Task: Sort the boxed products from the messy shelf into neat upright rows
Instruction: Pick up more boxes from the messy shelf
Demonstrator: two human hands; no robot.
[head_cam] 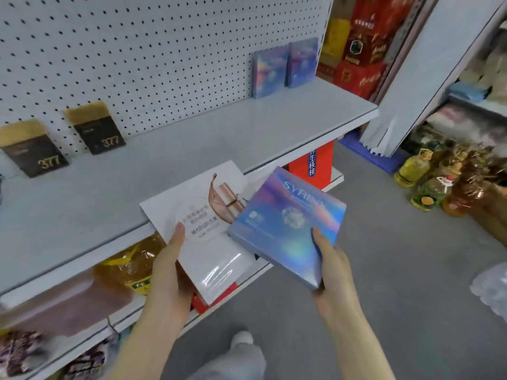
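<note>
Your left hand grips the white Marubi box at the shelf edge, thumb on top. Your right hand holds the holographic Syrinx box, fingers beneath it.

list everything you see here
grey metal shelf: one, grey, centre
white pegboard: one, white, behind shelf
white flat carton: one, white, at shelf's front edge
iridescent blue-purple box: one, iridescent, right of that carton
upright iridescent boxes: two, blue-purple, shelf back right
black-and-gold boxes marked 377: two, leaning, shelf back left
red cartons: several, red, far right
yellow oil bottles: several, yellow, floor right
left grip: holds white flat carton
right grip: holds iridescent blue-purple box
</note>
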